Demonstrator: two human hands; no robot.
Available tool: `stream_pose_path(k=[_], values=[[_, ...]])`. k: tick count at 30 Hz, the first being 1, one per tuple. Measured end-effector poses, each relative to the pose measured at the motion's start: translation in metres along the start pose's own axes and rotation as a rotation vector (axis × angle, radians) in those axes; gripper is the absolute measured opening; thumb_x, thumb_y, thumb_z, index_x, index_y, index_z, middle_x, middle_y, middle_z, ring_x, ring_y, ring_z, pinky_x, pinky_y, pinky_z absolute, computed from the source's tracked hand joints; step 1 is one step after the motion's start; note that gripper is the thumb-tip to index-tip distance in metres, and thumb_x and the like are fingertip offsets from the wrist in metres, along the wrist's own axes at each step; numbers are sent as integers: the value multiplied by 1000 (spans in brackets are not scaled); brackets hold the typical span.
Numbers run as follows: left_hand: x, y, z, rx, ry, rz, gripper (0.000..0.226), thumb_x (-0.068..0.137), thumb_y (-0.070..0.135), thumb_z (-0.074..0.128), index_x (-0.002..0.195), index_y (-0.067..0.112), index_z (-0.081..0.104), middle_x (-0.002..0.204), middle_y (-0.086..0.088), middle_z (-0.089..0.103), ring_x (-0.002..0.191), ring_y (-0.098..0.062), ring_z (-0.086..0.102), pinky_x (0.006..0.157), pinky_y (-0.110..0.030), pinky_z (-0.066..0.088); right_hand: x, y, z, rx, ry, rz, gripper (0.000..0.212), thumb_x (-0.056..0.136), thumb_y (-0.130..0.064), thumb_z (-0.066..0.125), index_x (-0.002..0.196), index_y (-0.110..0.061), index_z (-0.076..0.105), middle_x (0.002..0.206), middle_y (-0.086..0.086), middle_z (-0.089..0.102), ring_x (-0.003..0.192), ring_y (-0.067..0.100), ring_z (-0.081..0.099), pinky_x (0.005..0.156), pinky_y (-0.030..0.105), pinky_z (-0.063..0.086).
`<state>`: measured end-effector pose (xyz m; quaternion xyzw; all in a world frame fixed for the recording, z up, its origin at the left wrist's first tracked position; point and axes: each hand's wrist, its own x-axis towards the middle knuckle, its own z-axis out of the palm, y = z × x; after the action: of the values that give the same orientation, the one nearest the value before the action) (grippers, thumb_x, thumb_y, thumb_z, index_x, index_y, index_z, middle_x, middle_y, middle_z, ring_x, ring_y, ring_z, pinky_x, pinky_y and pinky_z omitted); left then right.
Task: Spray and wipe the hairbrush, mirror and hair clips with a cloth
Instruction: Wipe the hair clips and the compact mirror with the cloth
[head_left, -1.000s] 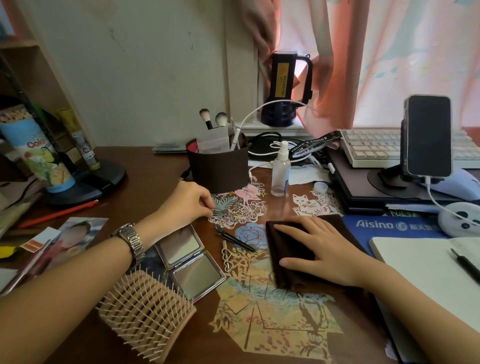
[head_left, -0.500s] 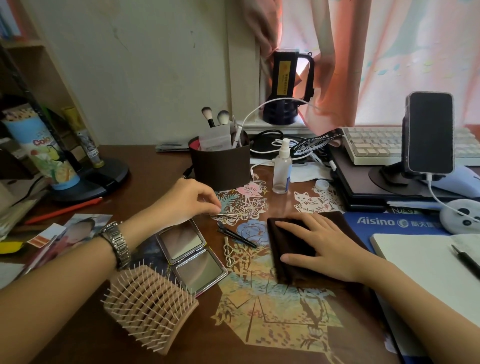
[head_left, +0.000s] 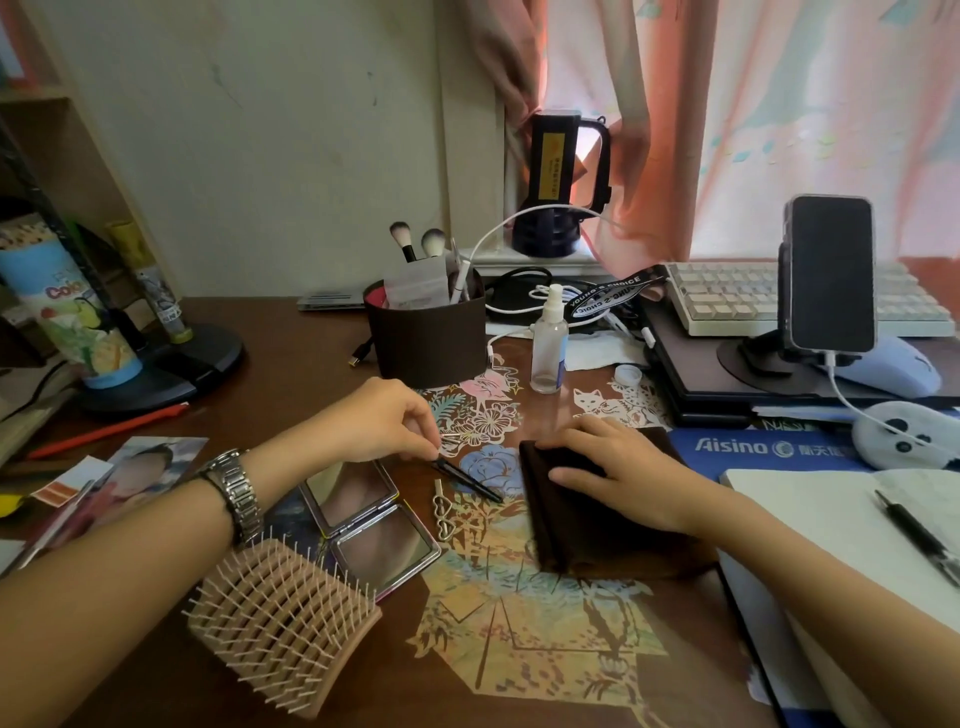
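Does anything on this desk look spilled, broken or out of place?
Nothing looks spilled or broken. One small oddity: a loose white cap lies on the desk beside the spray bottle, off whatever it belongs to. The left hand pinches a black hair clip; the right hand rests on the folded brown cloth.

Bare forearms, with a silver metal-link wristwatch (head_left: 240, 493) on the left wrist.

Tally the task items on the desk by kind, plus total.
Hairbrush: 1
Compact mirror, open: 1
Hair clips: 3 — black pinched by left hand, silver heart, thin silver
Cloth under right hand: 1
Spray bottle: 1
Total: 7
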<state>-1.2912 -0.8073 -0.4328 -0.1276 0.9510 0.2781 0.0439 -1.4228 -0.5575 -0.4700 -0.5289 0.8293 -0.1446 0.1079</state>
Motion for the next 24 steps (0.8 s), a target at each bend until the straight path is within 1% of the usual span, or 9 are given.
stream_pose_path(k=[3,6,7,9,12,15,18,21,24], values=[[3,4,1,-25,31,-26,9,76,22,78,84,18,74,76,-4,74,69,-11,69,69,-21,53,16,0,-1,14,16,26,36,97,-38,45,131,-26,49,125,0,49,115,19,45,101,37,38],[4,5,4,-50,63,-65,8,76,23,78,82,18,75,72,-2,73,60,-5,64,62,-17,48,29,2,4,-4,25,38,27,96,-34,49,115,-18,58,117,4,49,110,23,46,97,40,39],[4,5,5,-55,73,-71,8,76,23,78,82,18,75,72,-1,73,58,-4,63,61,-16,47,31,2,5,10,25,37,21,95,-33,51,109,-19,58,114,3,49,107,21,45,96,37,39],[4,5,6,-65,91,-77,7,76,22,78,81,18,75,73,0,73,58,-5,61,60,-17,47,33,2,5,102,36,24,6,93,-27,56,99,-27,54,109,-2,48,103,15,44,94,31,38],[7,5,7,-64,114,-94,8,75,23,79,81,19,75,77,4,72,64,-7,62,65,-23,52,30,2,0,304,57,12,14,92,-19,58,89,-32,53,104,-4,52,98,11,49,90,26,40],[11,7,9,-45,112,-101,10,74,26,79,82,20,76,83,7,68,79,-9,64,75,-30,55,23,5,-6,493,52,-10,16,94,-15,56,91,-31,55,103,-6,56,103,9,52,91,26,41],[16,15,14,-45,108,-87,10,75,27,79,82,22,75,83,10,67,84,-8,63,79,-31,54,21,7,-6,547,51,-19,16,94,-16,56,92,-32,57,104,-8,58,106,9,53,96,31,41],[21,24,21,-51,111,-65,8,76,28,78,81,23,75,81,11,66,82,-6,63,78,-30,54,21,6,-2,460,87,-12,16,91,-20,60,98,-35,57,109,-8,55,105,5,52,97,29,42],[23,27,24,-44,123,-52,10,76,29,77,84,23,75,80,12,66,80,-5,64,76,-30,55,16,1,0,190,145,-31,28,89,-25,62,115,-30,54,119,-6,52,109,7,49,97,28,41]])
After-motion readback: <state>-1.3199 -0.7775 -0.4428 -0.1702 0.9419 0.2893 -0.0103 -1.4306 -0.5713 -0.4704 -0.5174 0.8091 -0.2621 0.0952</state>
